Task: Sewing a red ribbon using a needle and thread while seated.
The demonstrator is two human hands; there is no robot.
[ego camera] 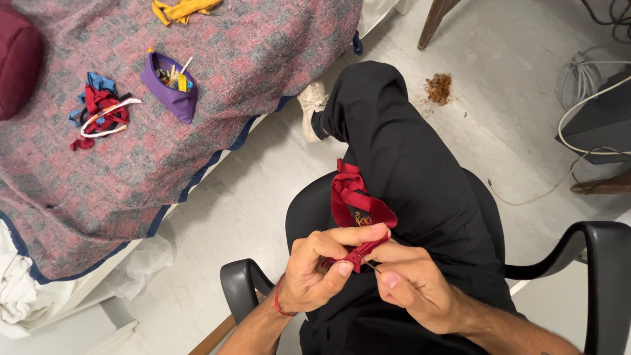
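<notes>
— What lay on the bed?

— On the pink-and-grey checked blanket [197,125] sat a purple pouch [169,89], open at the top, with a small yellow tag and some pale sticks poking out. Left of it was a heap of red and blue fabric scraps [98,112] with a white cord looped over them. A yellow cloth [181,9] was cut off by the top edge.

— Anything hard to read?

— The gold mark on the red fabric strip [351,200] was too small to make out, and a thin needle [373,266] barely showed.

— And the hands?

— Both worked over the lap in black trousers. The left hand [315,273] was closed, thumb and forefinger pinching the folded end of the strip. The right hand [411,283] was pinched too, fingertips meeting at the needle beside the fold.
</notes>
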